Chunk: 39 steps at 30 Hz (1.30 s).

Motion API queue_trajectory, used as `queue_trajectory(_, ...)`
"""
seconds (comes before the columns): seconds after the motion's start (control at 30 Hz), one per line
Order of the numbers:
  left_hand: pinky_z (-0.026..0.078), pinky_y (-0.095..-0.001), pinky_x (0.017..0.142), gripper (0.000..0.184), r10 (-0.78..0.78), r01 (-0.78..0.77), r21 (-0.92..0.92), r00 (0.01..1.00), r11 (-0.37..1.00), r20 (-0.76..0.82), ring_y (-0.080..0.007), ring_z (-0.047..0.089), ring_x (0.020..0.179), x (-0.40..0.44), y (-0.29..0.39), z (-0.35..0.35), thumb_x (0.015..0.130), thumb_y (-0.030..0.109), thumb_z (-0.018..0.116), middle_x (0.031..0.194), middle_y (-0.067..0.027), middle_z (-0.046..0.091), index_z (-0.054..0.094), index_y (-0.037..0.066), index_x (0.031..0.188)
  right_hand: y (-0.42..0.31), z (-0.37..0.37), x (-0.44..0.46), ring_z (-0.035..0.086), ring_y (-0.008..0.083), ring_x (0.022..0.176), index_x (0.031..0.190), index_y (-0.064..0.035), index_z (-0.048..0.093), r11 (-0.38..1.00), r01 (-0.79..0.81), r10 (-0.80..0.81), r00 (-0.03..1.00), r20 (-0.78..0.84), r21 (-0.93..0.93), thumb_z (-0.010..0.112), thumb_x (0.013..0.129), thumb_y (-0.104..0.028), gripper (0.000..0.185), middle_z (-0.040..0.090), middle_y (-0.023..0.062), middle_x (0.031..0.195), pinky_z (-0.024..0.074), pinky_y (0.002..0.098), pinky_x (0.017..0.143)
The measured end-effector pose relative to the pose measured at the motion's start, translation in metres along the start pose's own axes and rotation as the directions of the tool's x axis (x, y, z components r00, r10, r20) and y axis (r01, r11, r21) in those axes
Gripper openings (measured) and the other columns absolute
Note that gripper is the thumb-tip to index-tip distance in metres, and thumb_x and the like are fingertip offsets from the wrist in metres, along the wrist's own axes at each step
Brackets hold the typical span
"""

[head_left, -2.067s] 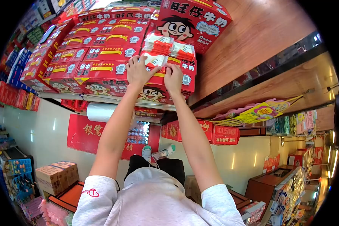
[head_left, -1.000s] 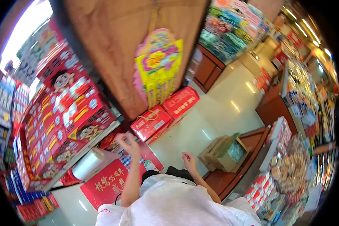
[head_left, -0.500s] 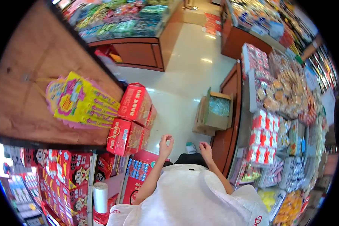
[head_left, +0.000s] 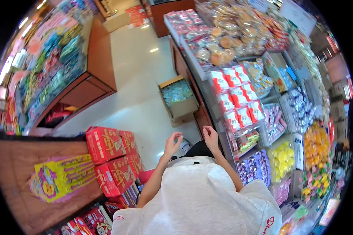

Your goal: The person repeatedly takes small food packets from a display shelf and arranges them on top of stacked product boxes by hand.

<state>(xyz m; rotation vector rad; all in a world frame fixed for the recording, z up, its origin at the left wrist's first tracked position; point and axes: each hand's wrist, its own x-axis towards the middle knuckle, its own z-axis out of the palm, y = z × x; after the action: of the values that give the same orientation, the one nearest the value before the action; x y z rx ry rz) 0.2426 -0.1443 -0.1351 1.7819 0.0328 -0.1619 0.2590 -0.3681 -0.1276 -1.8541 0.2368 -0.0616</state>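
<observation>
Both left hand (head_left: pixel 171 145) and right hand (head_left: pixel 211 140) are empty, fingers half-curled; don't bump red-and-white packets (head_left: pixel 237 95) at two o'clock.

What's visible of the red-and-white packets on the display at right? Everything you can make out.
Nine red-and-white packets show on top, set close together in three rows of three. Each is roughly rectangular, with a glossy, plastic-looking wrap in white and orange-red; the small print is too fine to read. None looks torn. The grid runs slantwise in view, ahead and to the right of the person's right hand, which is apart from it. What lies beneath them is hidden.
</observation>
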Motion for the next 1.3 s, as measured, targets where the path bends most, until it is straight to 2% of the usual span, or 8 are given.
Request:
queue_trajectory(0.1, 0.052, -0.0318, 0.083, 0.022, 0.001, -0.006, 0.025, 0.985, 1.0, 0.17, -0.0179, 0.066, 0.092, 0.029, 0.023, 0.032, 0.092, 0.014, 0.065, 0.098, -0.0109, 0.068, 0.06, 0.0, 0.108, -0.006, -0.026, 0.003, 0.056, 0.0093, 0.068, 0.106, 0.0012, 0.065, 0.999, 0.031, -0.033, 0.992, -0.12, -0.024, 0.059, 0.094, -0.009, 0.017, 0.064, 0.0047, 0.079, 0.0464, 0.025, 0.062)
queue_trajectory(0.3, 0.051, -0.0313, 0.08, 0.023, 0.336, -0.331, -0.072, 0.882, 0.941, 0.331, -0.0204, 0.065, 0.089, 0.085, 0.069, 0.112, 0.086, 0.007, 0.067, 0.099, -0.0123, 0.065, 0.059, 0.0, 0.107, -0.034, -0.079, -0.002, 0.058, 0.0149, 0.068, 0.105, 0.0, 0.065, 0.988, 0.106, -0.135, 0.943, -0.303, -0.11, 0.059, 0.093, -0.005, 0.014, 0.062, 0.0098, 0.082, 0.0459, 0.0284, 0.062)
queue_trajectory(0.33, 0.05, -0.0335, 0.083, 0.024, 0.268, -0.285, -0.013, 0.883, 0.958, 0.386, -0.0247, 0.063, 0.094, 0.09, 0.083, 0.122, 0.083, 0.004, 0.068, 0.1, -0.0119, 0.064, 0.059, 0.001, 0.105, -0.033, -0.089, 0.002, 0.059, 0.0164, 0.069, 0.105, -0.0003, 0.065, 0.979, 0.131, -0.18, 0.915, -0.362, -0.157, 0.059, 0.092, -0.005, 0.014, 0.062, 0.0106, 0.083, 0.0463, 0.0294, 0.062)
queue_trajectory(0.5, 0.043, -0.0404, 0.095, 0.027, 0.537, -0.604, 0.045, 0.738, 0.795, 0.409, -0.029, 0.056, 0.106, 0.121, 0.123, 0.167, 0.08, 0.003, 0.068, 0.106, -0.0097, 0.063, 0.062, 0.006, 0.105, -0.026, -0.137, 0.031, 0.061, 0.0279, 0.076, 0.104, -0.0002, 0.064, 0.919, 0.135, -0.324, 0.793, -0.515, -0.37, 0.059, 0.089, 0.0, 0.016, 0.063, 0.0132, 0.088, 0.0487, 0.0346, 0.068)
queue_trajectory(0.67, 0.03, -0.0525, 0.103, 0.032, 0.496, -0.669, 0.37, 0.734, 0.645, 0.464, -0.0273, 0.051, 0.113, 0.134, 0.114, 0.191, 0.075, 0.013, 0.067, 0.109, -0.0074, 0.061, 0.061, 0.008, 0.106, -0.007, -0.153, 0.05, 0.06, 0.0319, 0.099, 0.115, -0.0029, 0.061, 0.741, -0.045, -0.068, 0.988, -0.141, -0.67, 0.07, 0.082, -0.022, 0.039, 0.063, 0.0161, 0.102, 0.0458, 0.0458, 0.085)
queue_trajectory(0.8, 0.025, -0.059, 0.104, 0.047, 0.406, -0.606, 0.533, 0.794, 0.591, 0.452, -0.0289, 0.044, 0.122, 0.14, 0.11, 0.204, 0.069, 0.022, 0.068, 0.115, -0.0071, 0.059, 0.06, 0.011, 0.114, 0.008, -0.124, 0.056, 0.055, 0.0334, 0.108, 0.128, -0.0015, 0.051, 0.488, -0.137, -0.044, 0.982, -0.181, -0.862, 0.072, 0.077, -0.031, 0.063, 0.057, 0.0156, 0.118, 0.0412, 0.0481, 0.088)
queue_trajectory(1.2, 0.026, -0.0595, 0.107, 0.04, 0.365, -0.534, 0.598, 0.845, 0.598, 0.391, -0.0298, 0.048, 0.117, 0.149, 0.108, 0.216, 0.07, 0.018, 0.065, 0.105, -0.0104, 0.064, 0.066, 0.007, 0.108, 0.0, -0.131, 0.067, 0.054, 0.0336, 0.108, 0.116, -0.0021, 0.054, 0.517, -0.1, -0.046, 0.989, -0.144, -0.85, 0.075, 0.075, -0.025, 0.051, 0.057, 0.0151, 0.109, 0.0418, 0.0476, 0.089)
queue_trajectory(1.3, 0.03, -0.0553, 0.106, 0.036, 0.412, -0.57, 0.506, 0.82, 0.647, 0.398, -0.0289, 0.049, 0.117, 0.151, 0.101, 0.207, 0.072, 0.016, 0.065, 0.107, -0.008, 0.065, 0.067, 0.011, 0.108, -0.004, -0.132, 0.064, 0.056, 0.0324, 0.102, 0.108, -0.0048, 0.057, 0.811, -0.026, -0.118, 0.971, -0.207, -0.584, 0.073, 0.076, -0.016, 0.037, 0.057, 0.014, 0.102, 0.0452, 0.042, 0.083)
